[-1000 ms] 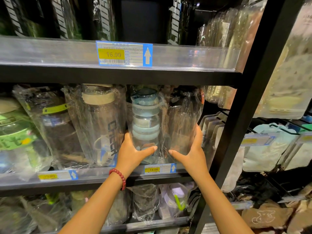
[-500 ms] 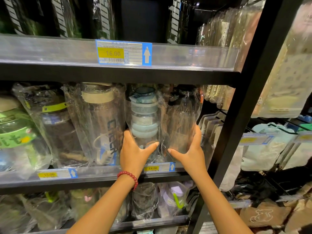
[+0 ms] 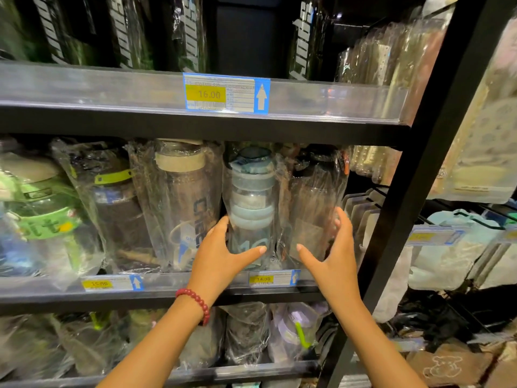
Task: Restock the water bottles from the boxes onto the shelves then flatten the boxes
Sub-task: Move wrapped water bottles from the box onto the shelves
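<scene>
I see both hands have loosened: left hand (image 3: 223,253) and right hand (image 3: 333,247), fingers spread wide, only cup the wrapped bottles (image 3: 251,208) (frame centre, middle shelf (image 3: 167,287)); placement looks finished.

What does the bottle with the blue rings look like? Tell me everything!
The ringed bottle is clear, with pale blue-grey bands stacked round its upper half and a bluish cap. It stands upright in a crinkly clear plastic bag on the middle shelf, above the 14.00 price tag. The left hand cups its lower part, thumb across the front.
</scene>
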Motion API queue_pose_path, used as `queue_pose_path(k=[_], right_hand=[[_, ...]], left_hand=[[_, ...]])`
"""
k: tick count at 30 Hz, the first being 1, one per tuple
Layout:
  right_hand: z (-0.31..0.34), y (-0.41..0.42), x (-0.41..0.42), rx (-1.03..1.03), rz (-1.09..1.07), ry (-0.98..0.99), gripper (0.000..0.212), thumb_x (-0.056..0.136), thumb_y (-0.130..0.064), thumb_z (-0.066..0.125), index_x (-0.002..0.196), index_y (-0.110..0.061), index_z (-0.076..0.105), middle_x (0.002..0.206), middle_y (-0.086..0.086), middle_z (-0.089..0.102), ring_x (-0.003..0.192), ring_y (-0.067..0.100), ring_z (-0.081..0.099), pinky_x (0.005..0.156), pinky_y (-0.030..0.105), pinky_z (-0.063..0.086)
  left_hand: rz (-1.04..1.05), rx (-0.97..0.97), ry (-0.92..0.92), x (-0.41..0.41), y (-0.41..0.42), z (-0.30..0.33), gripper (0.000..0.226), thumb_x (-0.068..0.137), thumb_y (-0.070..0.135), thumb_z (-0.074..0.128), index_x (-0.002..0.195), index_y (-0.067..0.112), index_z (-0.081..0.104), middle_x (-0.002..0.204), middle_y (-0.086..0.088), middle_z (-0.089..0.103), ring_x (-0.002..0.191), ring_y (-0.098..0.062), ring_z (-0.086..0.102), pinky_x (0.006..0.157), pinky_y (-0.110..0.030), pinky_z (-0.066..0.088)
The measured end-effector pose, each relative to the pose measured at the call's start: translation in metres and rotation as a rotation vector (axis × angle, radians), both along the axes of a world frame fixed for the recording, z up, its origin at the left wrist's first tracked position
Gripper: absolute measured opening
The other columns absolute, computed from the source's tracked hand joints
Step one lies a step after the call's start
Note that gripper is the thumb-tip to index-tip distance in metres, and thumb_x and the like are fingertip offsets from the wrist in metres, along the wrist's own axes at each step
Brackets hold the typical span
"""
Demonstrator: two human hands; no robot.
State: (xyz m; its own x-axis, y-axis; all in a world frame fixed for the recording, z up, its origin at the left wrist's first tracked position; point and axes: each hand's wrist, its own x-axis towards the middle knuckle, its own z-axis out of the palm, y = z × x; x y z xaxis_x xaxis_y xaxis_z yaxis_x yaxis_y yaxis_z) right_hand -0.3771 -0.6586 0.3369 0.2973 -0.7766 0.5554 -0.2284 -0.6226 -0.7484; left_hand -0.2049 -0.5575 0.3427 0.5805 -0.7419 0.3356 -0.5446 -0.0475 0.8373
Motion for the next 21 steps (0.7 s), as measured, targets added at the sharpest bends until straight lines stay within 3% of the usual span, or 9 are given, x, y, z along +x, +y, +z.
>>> queue_pose_path(k=[2,5,8,11,14,17,21], right_hand=[[-0.001,0.017,0.003,-0.116,-0.052,-0.013,0.082,0.083,-0.02,0.071,0.144,-0.03,0.018,0.147,-0.009,0.025,0.139,0.01,0.023,0.114,0.025,0.02],[-0.005,0.041,0.019,-0.248,-0.09,-0.051,0.069,0.081,-0.021,0.063,0.141,-0.023,0.03,0.15,0.006,0.027,0.139,0.015,0.021,0.11,0.007,0.01],[-0.005,0.059,0.038,-0.333,-0.052,-0.061,0.061,0.081,-0.021,0.059,0.137,-0.021,0.033,0.146,0.008,0.03,0.136,0.02,0.024,0.109,0.006,0.011],[-0.007,0.075,0.062,-0.355,0.115,-0.025,0.057,0.084,-0.028,0.05,0.138,-0.022,0.032,0.141,-0.005,0.034,0.134,0.013,0.03,0.112,0.015,0.02],[-0.008,0.089,0.087,-0.338,0.247,0.007,0.057,0.085,-0.029,0.05,0.138,-0.024,0.031,0.137,-0.011,0.036,0.133,0.001,0.029,0.111,0.015,0.022],[-0.01,0.098,0.108,-0.406,0.247,0.102,0.056,0.086,-0.03,0.048,0.138,-0.02,0.033,0.139,-0.004,0.039,0.132,0.014,0.036,0.11,0.033,0.034],[-0.009,0.109,0.127,-0.369,0.067,0.24,0.063,0.081,-0.038,0.044,0.139,-0.017,0.031,0.139,0.006,0.044,0.128,0.023,0.036,0.101,0.051,0.036]], left_hand=[[0.029,-0.082,0.033,-0.001,0.016,0.001,0.075,0.068,0.042,0.078,0.135,0.025,0.047,0.134,0.009,0.052,0.115,-0.007,0.055,0.099,-0.033,0.046],[0.135,-0.288,-0.003,0.002,0.039,0.004,0.037,0.075,0.019,0.077,0.105,0.034,0.06,0.106,0.011,0.066,0.092,-0.005,0.064,0.087,-0.032,0.053],[0.271,-0.428,-0.068,0.019,0.059,0.004,0.022,0.079,0.018,0.074,0.098,0.025,0.063,0.094,0.009,0.067,0.084,-0.006,0.064,0.079,-0.028,0.053],[0.418,-0.526,-0.129,0.044,0.078,0.004,0.027,0.079,0.033,0.066,0.103,0.024,0.058,0.1,0.005,0.058,0.091,-0.007,0.059,0.078,-0.02,0.05],[0.557,-0.541,-0.154,0.069,0.096,0.003,0.031,0.08,0.022,0.068,0.107,0.021,0.053,0.112,0.0,0.05,0.102,-0.013,0.052,0.085,-0.022,0.047],[0.654,-0.447,-0.127,0.089,0.11,0.002,0.04,0.079,0.014,0.072,0.114,0.014,0.051,0.116,0.001,0.044,0.111,-0.017,0.047,0.094,-0.041,0.045],[0.591,-0.332,-0.054,0.105,0.121,0.003,0.059,0.077,0.027,0.075,0.126,0.016,0.045,0.121,0.005,0.044,0.113,-0.012,0.047,0.095,-0.04,0.046]])
